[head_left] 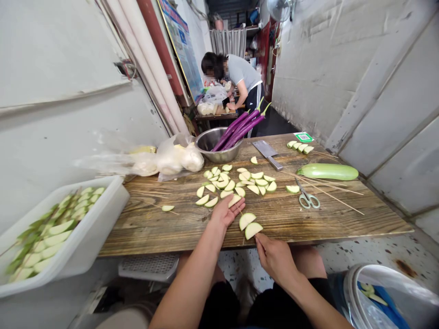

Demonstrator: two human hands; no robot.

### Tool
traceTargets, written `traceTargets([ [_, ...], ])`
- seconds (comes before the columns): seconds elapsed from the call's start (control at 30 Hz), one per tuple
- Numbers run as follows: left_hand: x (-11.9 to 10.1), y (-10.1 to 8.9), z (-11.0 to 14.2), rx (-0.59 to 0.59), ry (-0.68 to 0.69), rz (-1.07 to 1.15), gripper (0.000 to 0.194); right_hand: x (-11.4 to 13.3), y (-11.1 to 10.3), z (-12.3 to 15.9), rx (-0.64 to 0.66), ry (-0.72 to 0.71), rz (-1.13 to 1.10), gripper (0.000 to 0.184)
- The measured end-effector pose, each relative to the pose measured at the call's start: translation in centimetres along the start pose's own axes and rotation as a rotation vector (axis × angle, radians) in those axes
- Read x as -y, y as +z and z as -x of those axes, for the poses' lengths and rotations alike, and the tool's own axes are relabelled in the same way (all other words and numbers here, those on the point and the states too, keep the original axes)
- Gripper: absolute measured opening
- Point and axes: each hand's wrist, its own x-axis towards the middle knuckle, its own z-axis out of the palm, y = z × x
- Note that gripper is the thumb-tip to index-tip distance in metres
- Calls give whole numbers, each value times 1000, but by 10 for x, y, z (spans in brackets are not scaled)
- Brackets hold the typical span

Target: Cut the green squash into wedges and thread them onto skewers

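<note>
My left hand (227, 212) is at the near side of a scatter of half-moon zucchini slices (222, 183), its palm turned inward. A pale zucchini slice (234, 200) lies against its fingers, apparently held by them; the thumb is partly hidden. My right hand (276, 257), just past the table's near edge, pinches the lower end of a thin wooden skewer. Two zucchini slices (253, 230) are threaded on that skewer, and its tip points toward my left hand.
Scissors (309, 199), a cleaver (269, 153), a whole zucchini (327, 171) and bare skewers lie right. A steel bowl (219, 156) with eggplants (238, 130) stands behind. Left is a white bin (109, 205) of skewered slices; lower right, a bucket (353, 292). A person (242, 73) works beyond.
</note>
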Motion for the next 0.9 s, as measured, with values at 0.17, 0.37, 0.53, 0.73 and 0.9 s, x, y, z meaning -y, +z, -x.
traceTargets([
  [0.17,0,0,0,4,7,0,8,0,0,1,22,7,-23,25],
  [0.37,1,-1,-1,9,10,-17,7,0,-3,1,45,13,-29,25],
  [0.53,2,-2,-3,17,20,-29,7,0,-5,0,62,21,-14,25],
  [0.73,3,-1,-3,20,22,-45,7,-1,-8,-3,91,23,-3,24],
  [0.9,3,-1,-3,22,27,-57,7,0,-8,-5,119,32,-25,25],
])
